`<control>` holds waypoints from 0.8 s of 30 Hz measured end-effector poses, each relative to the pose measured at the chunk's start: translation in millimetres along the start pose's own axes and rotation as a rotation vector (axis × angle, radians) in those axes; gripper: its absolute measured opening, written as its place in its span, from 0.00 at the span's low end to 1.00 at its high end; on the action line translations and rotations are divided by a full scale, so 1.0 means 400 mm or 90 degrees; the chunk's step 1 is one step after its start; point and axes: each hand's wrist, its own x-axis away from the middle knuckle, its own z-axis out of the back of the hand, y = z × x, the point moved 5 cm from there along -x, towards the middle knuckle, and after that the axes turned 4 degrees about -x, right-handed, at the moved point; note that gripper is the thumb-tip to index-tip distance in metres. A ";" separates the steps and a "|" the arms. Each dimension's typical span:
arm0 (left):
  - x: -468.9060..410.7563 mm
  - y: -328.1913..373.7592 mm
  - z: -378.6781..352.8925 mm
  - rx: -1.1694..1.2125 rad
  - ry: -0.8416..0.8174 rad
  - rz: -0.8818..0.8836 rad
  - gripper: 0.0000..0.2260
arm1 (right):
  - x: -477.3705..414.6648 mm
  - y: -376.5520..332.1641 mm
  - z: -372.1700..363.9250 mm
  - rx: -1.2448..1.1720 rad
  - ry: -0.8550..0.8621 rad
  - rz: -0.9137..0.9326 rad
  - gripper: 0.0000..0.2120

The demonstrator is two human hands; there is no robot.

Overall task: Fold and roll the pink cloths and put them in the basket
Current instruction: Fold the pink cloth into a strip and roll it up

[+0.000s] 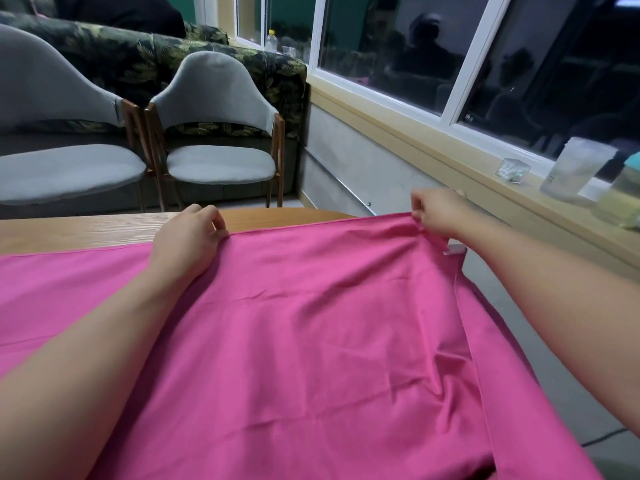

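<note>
A large pink cloth (pixel 311 323) lies spread over the wooden table (pixel 86 228) and hangs off its right side. My left hand (pixel 188 240) pinches the cloth's far edge near the middle of the table. My right hand (pixel 438 213) pinches the far right corner of the cloth, where a white tag (pixel 455 249) hangs below it. The fabric is slightly lifted and wrinkled between the two hands. No basket is in view.
Two grey chairs (pixel 214 133) stand beyond the table in front of a leaf-patterned sofa (pixel 138 60). On the right a window sill (pixel 485 174) carries a plastic container (pixel 575 171) and a small clear box (pixel 514 169). Grey floor shows to the right.
</note>
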 end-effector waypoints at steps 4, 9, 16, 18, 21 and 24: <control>-0.003 -0.001 -0.003 0.003 0.002 0.002 0.05 | -0.015 -0.020 -0.035 -0.071 -0.014 -0.033 0.06; -0.003 -0.001 -0.002 0.000 0.000 0.007 0.05 | -0.035 -0.001 -0.080 -0.089 -0.161 -0.020 0.02; 0.004 0.004 0.008 0.034 -0.003 -0.008 0.06 | -0.115 0.001 -0.056 -0.184 0.027 -0.078 0.08; 0.004 0.003 0.010 0.034 0.001 -0.009 0.05 | -0.132 -0.002 -0.078 -0.161 0.038 -0.084 0.09; 0.000 0.000 0.004 0.019 0.002 -0.005 0.05 | -0.137 -0.006 -0.114 -0.143 0.045 -0.097 0.09; -0.005 -0.005 -0.001 0.002 0.002 0.008 0.06 | -0.144 0.002 -0.143 -0.183 0.036 -0.114 0.09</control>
